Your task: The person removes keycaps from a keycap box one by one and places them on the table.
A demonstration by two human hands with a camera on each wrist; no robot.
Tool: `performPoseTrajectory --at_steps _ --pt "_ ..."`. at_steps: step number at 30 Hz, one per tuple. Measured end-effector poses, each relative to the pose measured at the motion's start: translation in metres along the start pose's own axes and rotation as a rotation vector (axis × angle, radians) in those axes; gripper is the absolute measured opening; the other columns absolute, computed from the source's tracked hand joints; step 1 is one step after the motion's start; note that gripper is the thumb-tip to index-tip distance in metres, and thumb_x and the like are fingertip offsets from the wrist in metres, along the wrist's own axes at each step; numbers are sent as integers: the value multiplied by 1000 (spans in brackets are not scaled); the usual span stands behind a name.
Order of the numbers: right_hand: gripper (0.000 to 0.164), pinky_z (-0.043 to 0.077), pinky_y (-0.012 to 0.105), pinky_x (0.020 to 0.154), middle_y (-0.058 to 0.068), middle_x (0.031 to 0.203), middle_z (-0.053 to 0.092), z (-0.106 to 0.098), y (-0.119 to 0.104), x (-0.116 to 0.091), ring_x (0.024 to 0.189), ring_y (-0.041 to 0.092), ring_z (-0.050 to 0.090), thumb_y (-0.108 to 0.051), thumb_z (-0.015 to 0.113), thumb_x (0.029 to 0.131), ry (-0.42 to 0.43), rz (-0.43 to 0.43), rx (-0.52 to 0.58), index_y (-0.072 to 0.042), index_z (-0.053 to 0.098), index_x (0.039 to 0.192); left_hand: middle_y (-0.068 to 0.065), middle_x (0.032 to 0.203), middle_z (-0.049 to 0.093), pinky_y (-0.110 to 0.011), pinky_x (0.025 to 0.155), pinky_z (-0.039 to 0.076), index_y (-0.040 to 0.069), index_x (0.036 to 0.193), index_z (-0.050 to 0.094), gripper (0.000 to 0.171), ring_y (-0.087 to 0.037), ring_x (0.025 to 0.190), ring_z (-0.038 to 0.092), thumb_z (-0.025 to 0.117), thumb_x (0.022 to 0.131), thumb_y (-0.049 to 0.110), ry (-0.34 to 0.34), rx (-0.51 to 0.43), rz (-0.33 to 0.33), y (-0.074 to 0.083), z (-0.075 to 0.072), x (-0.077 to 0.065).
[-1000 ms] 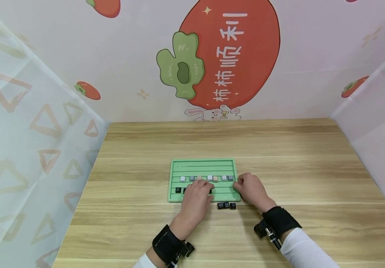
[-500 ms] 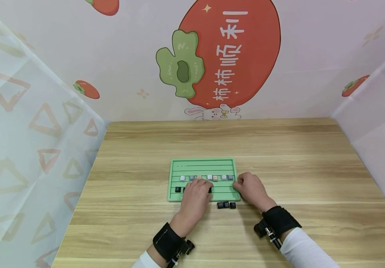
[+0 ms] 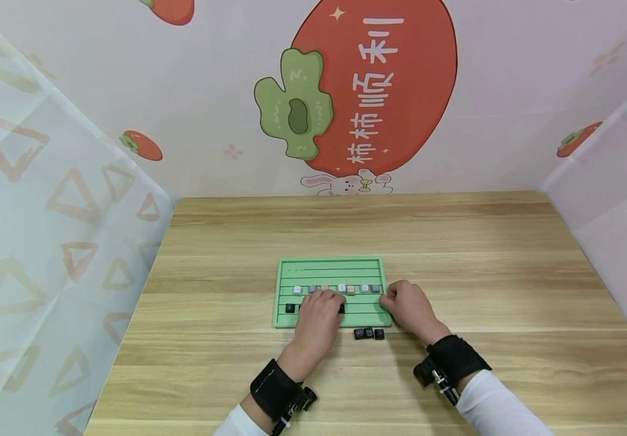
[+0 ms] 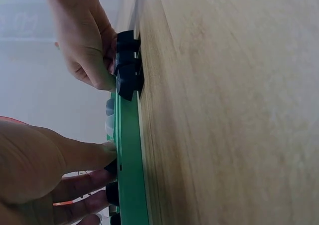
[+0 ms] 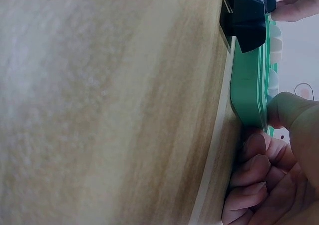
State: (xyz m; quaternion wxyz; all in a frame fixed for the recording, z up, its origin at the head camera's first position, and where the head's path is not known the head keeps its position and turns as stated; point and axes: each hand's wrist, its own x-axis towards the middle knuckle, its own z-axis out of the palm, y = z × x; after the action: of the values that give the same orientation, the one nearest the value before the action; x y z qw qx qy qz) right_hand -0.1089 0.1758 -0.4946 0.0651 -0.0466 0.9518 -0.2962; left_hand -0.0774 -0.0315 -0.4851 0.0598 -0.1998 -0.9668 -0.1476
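Observation:
A green ridged tray (image 3: pixel 366 307) lies on the table with keycaps set along its rows. My left hand (image 3: pixel 317 321) reaches over its front row. In the left wrist view, thumb and forefinger pinch a black keycap (image 4: pixel 110 167) at the tray's front, and the other fingers hang by more black ones. Part of that row is hidden under the hand. At the tray's right edge, my right hand (image 3: pixel 411 307) grips the rim, thumb on top and the other fingers curled against the side, as the right wrist view shows.
Three loose black keycaps (image 3: pixel 368 333) sit on the wooden table (image 3: pixel 226 363) just in front of the tray. Several white, grey and beige keycaps (image 3: pixel 341 289) stand in a middle row. A printed backdrop (image 3: pixel 209 91) rises behind the table.
My left hand's thumb and fingertips have shifted very slightly left over the front row. The right hand, the tray and the loose keycaps stay where they were.

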Motion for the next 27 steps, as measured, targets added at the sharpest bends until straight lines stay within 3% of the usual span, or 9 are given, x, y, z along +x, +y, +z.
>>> performPoseTrajectory --at_steps 27 --pt "33 26 27 51 -5 49 28 1 1 0 46 12 30 -11 57 78 5 -9 4 -11 38 52 0 102 69 -35 76 46 16 99 73 22 -18 94 61 73 77 18 7 30 -7 0 1 2"
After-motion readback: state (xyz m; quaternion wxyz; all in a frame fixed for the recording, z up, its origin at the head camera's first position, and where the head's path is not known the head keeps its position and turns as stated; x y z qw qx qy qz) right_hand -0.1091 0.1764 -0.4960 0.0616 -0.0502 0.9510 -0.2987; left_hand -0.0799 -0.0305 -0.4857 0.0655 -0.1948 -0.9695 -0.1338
